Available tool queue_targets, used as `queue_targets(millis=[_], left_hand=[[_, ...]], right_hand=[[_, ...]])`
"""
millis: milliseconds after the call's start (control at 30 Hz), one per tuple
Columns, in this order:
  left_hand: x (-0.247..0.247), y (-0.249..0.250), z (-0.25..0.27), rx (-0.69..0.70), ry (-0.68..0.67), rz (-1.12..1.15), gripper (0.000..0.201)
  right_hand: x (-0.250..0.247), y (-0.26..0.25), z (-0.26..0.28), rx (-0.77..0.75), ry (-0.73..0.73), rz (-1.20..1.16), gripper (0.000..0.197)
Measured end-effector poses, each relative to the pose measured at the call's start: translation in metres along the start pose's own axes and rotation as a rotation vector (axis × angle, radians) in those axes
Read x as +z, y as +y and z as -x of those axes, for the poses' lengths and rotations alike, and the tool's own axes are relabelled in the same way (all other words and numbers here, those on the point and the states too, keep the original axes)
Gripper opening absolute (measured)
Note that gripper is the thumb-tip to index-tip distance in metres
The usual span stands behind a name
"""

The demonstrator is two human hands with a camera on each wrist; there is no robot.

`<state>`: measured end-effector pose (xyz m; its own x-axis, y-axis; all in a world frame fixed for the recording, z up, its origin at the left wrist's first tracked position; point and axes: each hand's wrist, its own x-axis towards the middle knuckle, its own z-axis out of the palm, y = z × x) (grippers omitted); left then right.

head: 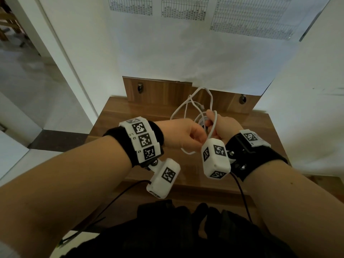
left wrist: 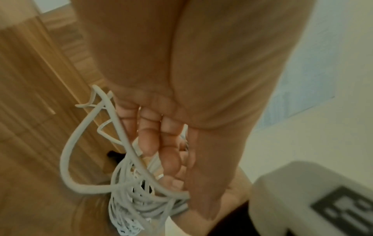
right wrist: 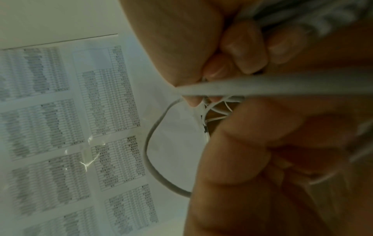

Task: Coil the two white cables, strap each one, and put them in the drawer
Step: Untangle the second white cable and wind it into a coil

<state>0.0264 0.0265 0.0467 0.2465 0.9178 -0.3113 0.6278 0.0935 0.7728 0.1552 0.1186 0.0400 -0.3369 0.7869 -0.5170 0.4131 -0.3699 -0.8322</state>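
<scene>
Fingers of the right hand (head: 222,125) curl round the gathered loops of white cable (head: 202,101); the left hand (head: 183,134), at nine o'clock, pinches a strand. Keep turns even. Loose loops trail toward twelve, above the wooden table (head: 119,116).

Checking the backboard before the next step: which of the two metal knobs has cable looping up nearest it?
The right knob. The white cable loops up between the two but closer to it; the left knob stands clear of it.

Loose cable loops (head: 188,107) crowd the wooden backboard (head: 163,92).
</scene>
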Motion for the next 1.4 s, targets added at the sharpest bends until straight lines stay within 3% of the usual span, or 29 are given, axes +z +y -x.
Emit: queue_targets(millis=[133, 267, 333, 433, 500, 633, 667, 700, 800, 867, 933, 1000, 1100, 1200, 1400], left_hand=[[-0.027, 0.005, 0.014, 0.045, 0.232, 0.125, 0.014], [-0.057, -0.003, 0.019, 0.233, 0.6, 0.821, 0.014], [-0.073, -0.011, 0.02, 0.258, 0.824, 0.994, 0.016], [-0.091, -0.039, 0.025, 0.11, 1.094, 0.82, 0.013], [-0.094, -0.064, 0.028, -0.059, 1.177, 0.593, 0.016], [-0.087, -0.104, 0.026, -0.488, 1.028, 0.106, 0.032], [-0.083, -0.106, 0.024, -0.524, 1.004, 0.057, 0.037], [-0.079, -0.103, 0.024, -0.5, 1.012, 0.044, 0.037], [-0.061, -0.067, 0.024, -0.258, 1.027, 0.148, 0.037], [-0.047, -0.038, 0.024, -0.129, 0.929, 0.139, 0.041], [-0.035, -0.017, 0.021, -0.05, 0.75, 0.037, 0.047], [-0.028, -0.01, 0.016, -0.059, 0.591, -0.01, 0.047], [-0.023, -0.011, 0.009, -0.05, 0.487, 0.178, 0.025], [-0.018, -0.019, 0.009, -0.034, 0.484, 0.238, 0.026], [-0.012, -0.043, 0.002, -0.115, 0.504, -0.044, 0.034]], right_hand=[[-0.008, 0.014, -0.008, -0.03, -0.041, 0.098, 0.038], [-0.018, 0.033, -0.012, 0.016, -0.107, 0.291, 0.046], [-0.024, 0.038, -0.012, 0.04, -0.116, 0.312, 0.046], [-0.032, 0.039, -0.013, 0.071, -0.138, 0.286, 0.047], [-0.034, 0.036, -0.013, 0.075, -0.166, 0.242, 0.047], [-0.033, 0.027, -0.012, 0.04, -0.209, 0.138, 0.045], [-0.031, 0.026, -0.01, 0.021, -0.216, 0.136, 0.044], [-0.029, 0.024, -0.01, 0.003, -0.217, 0.137, 0.044], [-0.023, 0.021, -0.011, -0.039, -0.221, 0.156, 0.044], [-0.018, 0.019, -0.013, -0.053, -0.242, 0.144, 0.044], [-0.014, 0.017, -0.015, -0.066, -0.249, 0.126, 0.044], [-0.011, 0.015, -0.016, -0.085, -0.237, 0.111, 0.044], [-0.013, 0.014, -0.017, -0.086, -0.213, 0.025, 0.043], [-0.022, 0.016, -0.02, -0.039, -0.254, -0.158, 0.041], [-0.032, 0.01, -0.02, -0.007, -0.453, -0.482, 0.038]])
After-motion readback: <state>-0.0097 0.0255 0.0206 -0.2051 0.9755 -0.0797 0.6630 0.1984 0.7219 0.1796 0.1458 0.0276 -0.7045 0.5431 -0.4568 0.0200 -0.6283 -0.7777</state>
